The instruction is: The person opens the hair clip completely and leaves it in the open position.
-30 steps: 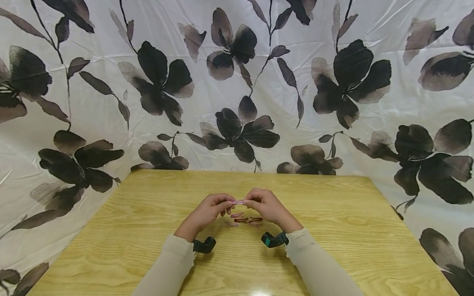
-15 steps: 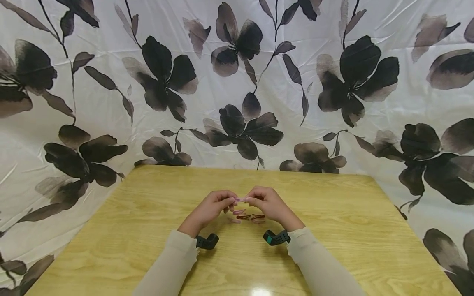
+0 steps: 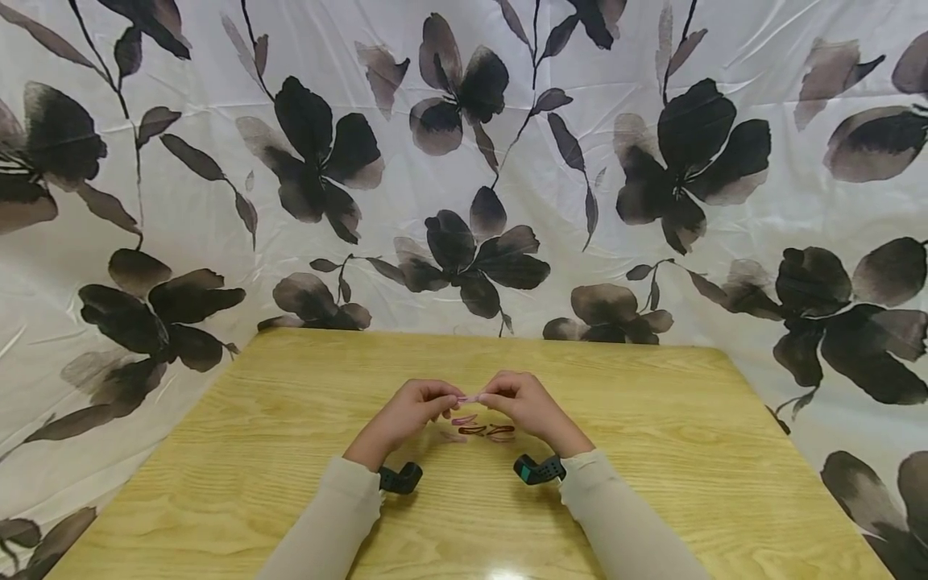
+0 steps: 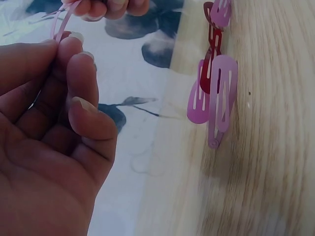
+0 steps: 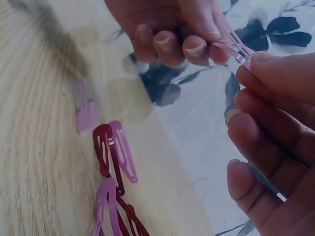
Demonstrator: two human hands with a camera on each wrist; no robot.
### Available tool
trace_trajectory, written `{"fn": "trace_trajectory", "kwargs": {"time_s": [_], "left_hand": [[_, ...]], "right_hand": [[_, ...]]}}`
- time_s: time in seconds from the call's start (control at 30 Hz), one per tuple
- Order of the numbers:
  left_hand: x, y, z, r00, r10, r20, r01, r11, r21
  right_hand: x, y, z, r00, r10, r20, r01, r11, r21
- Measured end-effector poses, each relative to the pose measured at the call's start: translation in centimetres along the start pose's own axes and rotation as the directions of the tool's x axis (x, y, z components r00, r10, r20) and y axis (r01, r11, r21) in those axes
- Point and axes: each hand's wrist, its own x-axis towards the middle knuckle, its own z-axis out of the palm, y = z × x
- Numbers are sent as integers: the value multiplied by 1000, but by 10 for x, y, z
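Note:
Between my two hands a pink snap hair clip (image 3: pixel 468 399) is held up over the table, and its parts look spread apart in the right wrist view. My left hand (image 3: pixel 415 412) pinches one end between thumb and forefinger. The other end is pinched by my right hand (image 3: pixel 528 404). Fingertips hide both ends of the clip. Below the hands lie several more snap clips: a bright pink one (image 3: pixel 464 420), dark red ones (image 3: pixel 471 432) and paler pink ones (image 4: pixel 225 93). In the right wrist view a dark red clip (image 5: pixel 102 147) lies against a pink clip (image 5: pixel 124 152).
The wood-patterned table (image 3: pixel 290 379) reaches back to a white cloth (image 3: pixel 391 193) with dark flowers, which hangs behind it and along the sides. A black band (image 3: pixel 401 479) is on the left wrist, and another black band (image 3: pixel 538 470) is on the right.
The head view shifts slightly and comes back. Both hands keep their pinch on the pink hair clip, with only small finger movements. The clips on the table stay where they lie.

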Motion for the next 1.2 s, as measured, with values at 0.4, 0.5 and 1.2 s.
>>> {"fn": "trace_trajectory", "kwargs": {"time_s": [0.4,0.5,1.2], "left_hand": [[-2,1,3,1000,-17,-22,20,994,109],[-2,1,3,1000,-20,-23,23,990,136],[-2,2,3,1000,-14,-12,17,962,271]], "right_hand": [[0,2,3,1000,15,26,-15,1000,-10],[-1,2,5,999,15,37,-14,1000,-26],[-3,-2,3,982,-24,190,49,991,-124]]}}
